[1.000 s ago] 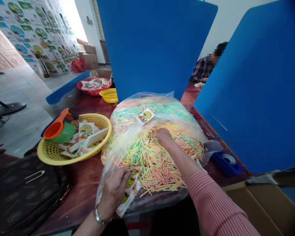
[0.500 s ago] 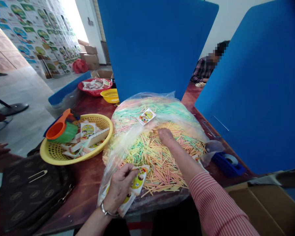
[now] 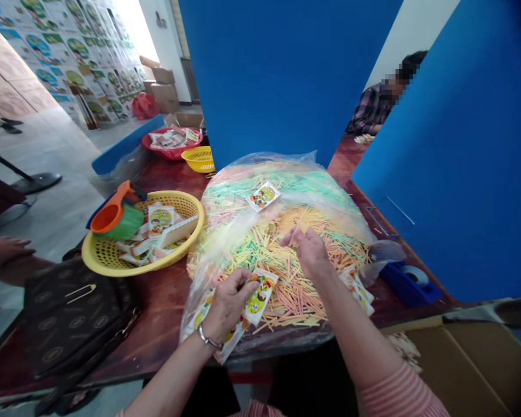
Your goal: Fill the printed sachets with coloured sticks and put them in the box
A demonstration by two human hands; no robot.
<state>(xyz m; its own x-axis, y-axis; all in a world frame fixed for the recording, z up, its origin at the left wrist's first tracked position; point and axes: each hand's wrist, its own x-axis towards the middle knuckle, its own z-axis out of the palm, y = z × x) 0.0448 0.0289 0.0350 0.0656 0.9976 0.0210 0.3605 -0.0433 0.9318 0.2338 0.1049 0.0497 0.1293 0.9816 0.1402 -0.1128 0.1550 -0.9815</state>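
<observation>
A clear plastic bag [image 3: 226,231] lies opened over the table, full of thin pastel sticks [image 3: 286,292] in yellow, orange, pink and green. My left hand [image 3: 230,301] grips a small printed packet [image 3: 260,295] with a cartoon on it, at the near left of the sticks. More packets [image 3: 202,310] lie beneath that hand. Above the middle of the heap is my right hand [image 3: 308,249], its fingers curled together; anything in them is too small to make out. One packet [image 3: 264,196] rests on the bag's far part, and others [image 3: 356,289] lie beside my right forearm.
At left stands a yellow basket [image 3: 113,263] with packets and orange and green scoops, near a dark bag [image 3: 78,330]. A blue tape dispenser [image 3: 410,284] sits at right. Blue partitions [image 3: 286,75] rise behind. Another person's hand [image 3: 4,255] shows at far left; a person [image 3: 371,107] sits beyond.
My right hand has drawn back from the sticks toward me and lifted. My left hand keeps the packet, now slightly farther right. The whole view has shifted a little.
</observation>
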